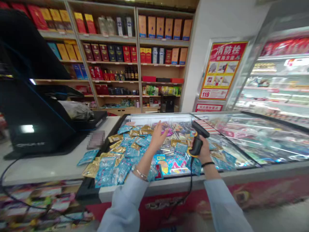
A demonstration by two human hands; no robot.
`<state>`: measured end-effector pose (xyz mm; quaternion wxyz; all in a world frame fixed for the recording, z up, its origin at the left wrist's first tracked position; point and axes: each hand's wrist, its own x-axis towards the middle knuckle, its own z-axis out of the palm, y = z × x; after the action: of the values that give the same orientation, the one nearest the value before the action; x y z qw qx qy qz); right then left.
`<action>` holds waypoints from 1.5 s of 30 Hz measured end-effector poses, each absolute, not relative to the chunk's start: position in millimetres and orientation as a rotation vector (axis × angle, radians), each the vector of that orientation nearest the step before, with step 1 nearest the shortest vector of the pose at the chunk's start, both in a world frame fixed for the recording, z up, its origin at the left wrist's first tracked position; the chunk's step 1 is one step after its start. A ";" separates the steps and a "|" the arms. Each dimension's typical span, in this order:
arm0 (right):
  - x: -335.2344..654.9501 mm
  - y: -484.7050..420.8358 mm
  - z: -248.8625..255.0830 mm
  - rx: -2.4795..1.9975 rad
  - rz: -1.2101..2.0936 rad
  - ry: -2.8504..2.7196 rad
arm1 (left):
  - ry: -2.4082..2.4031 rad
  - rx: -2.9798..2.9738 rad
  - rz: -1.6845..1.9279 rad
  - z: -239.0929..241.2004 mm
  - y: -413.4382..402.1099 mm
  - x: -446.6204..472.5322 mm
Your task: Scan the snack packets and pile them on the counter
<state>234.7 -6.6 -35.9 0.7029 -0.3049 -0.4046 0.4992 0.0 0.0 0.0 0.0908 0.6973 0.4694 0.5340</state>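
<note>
My right hand (204, 149) is wrapped round the grip of a black and yellow barcode scanner (196, 141), whose cable hangs down over the front edge. Over the glass top my left hand (158, 137) reaches forward, fingers apart, with nothing visible in it. A small purple packet (170, 132) lies just beyond its fingertips; whether they touch I cannot tell. Many blue sachets (131, 152) and gold sachets (116, 158) are strewn over the glass around both hands. Below the left hand, a larger blue printed pack (177, 164) shows, partly covered by sachets.
A glass-topped freezer (243, 141) runs to the right. On the left counter (48, 170) stands a black checkout machine (36, 106), with a blurred-out patch beside it. Shelves of boxed bottles (108, 53) line the back wall, near a red poster (220, 71).
</note>
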 end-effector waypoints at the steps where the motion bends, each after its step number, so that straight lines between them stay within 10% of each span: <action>1: 218.0 -2.5 -33.9 -0.675 1.146 -0.925 | 1.437 2.054 1.630 3.4 2.2 -26.1; 14: 42.3 25.9 -65.6 -0.659 1.557 -1.515 | 2.701 1.719 0.740 -18.8 -3.8 -274.9; 29: 41.8 23.2 -70.3 -0.702 1.749 -1.354 | 2.689 1.694 0.292 -47.3 -7.1 -301.6; 45: 54.7 11.2 -46.9 -0.648 1.562 -1.606 | 2.594 1.769 0.789 -46.8 -1.8 -293.3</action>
<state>54.7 11.2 -46.9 0.3936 -0.2554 -0.6330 0.6157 -293.3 -1.8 -46.8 -0.0480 0.5458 0.8003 0.2433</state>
